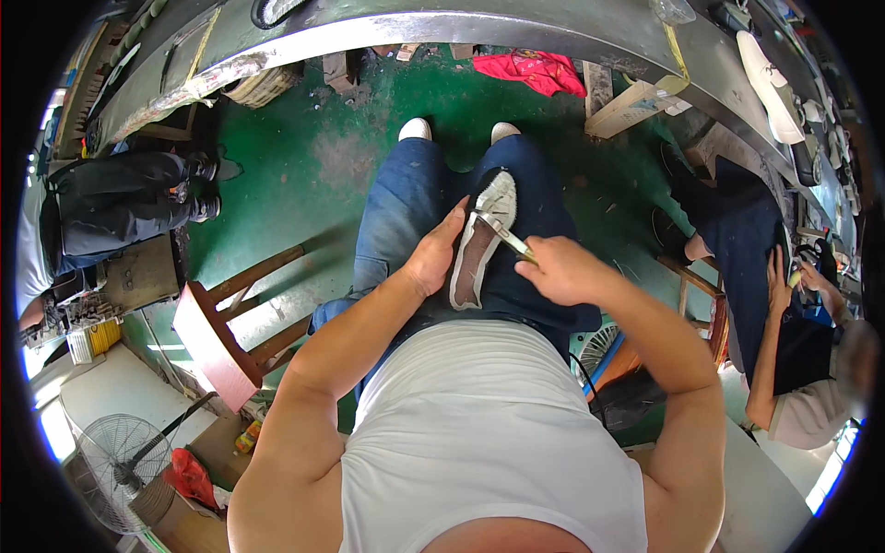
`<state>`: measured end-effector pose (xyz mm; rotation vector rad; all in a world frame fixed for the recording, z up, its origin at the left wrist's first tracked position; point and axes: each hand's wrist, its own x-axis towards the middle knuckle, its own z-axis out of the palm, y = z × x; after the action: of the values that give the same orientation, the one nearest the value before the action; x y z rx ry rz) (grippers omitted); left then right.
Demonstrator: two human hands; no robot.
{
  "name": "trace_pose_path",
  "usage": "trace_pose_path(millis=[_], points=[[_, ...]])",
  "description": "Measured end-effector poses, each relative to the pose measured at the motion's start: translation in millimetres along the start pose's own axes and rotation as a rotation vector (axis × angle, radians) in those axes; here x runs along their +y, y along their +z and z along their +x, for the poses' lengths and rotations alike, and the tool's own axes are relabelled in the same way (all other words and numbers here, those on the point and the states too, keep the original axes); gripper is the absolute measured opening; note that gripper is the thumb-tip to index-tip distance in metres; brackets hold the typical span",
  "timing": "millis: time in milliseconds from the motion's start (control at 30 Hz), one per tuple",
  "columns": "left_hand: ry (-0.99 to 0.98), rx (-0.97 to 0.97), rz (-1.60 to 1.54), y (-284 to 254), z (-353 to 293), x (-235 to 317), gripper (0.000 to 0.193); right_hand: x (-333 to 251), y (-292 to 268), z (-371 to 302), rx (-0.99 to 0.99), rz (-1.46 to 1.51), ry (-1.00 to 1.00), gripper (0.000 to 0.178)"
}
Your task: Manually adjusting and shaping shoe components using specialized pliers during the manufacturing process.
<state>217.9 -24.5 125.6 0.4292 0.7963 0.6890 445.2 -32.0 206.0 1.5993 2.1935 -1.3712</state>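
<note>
A shoe (476,262) without an outsole rests bottom-up across my thighs, its brown base framed by a pale folded-over edge and its toe pointing away from me. My left hand (435,253) is wrapped along the shoe's left side, steadying it; some of its fingers are hidden beneath. In my right hand (564,269) is the pale handle of a small hammer (509,236). The hammer's metal head lies over the front part of the shoe's bottom; I cannot tell whether it touches.
A long metal-edged workbench (369,34) curves across the far side, with a pale shoe (770,88) at its right. Co-workers sit left and right. A wooden stool (221,341) and a fan (120,465) stand at left. Red cloth (535,72) lies on the green floor (295,175).
</note>
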Motion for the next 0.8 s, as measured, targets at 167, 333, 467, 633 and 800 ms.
trace_pose_path(millis=[167,333,467,633,800], points=[[-0.001,0.072,0.137,-10.3,13.3,7.1,0.08,6.3,80.0,16.9,0.337,0.436,0.044,0.03],[0.087,0.092,0.297,-9.3,14.9,-3.6,0.077,19.7,47.1,10.0,-0.131,0.749,0.187,0.03],[0.24,0.172,0.628,-7.8,20.7,-17.0,0.069,38.8,31.6,4.3,-0.163,1.134,0.158,0.036],[0.553,0.174,1.081,-0.2,17.1,-14.6,0.059,44.1,26.1,16.1,-0.236,1.142,0.156,0.033],[0.521,0.128,1.388,10.4,12.1,-2.2,0.051,54.7,52.8,12.3,-0.26,1.521,0.179,0.024]])
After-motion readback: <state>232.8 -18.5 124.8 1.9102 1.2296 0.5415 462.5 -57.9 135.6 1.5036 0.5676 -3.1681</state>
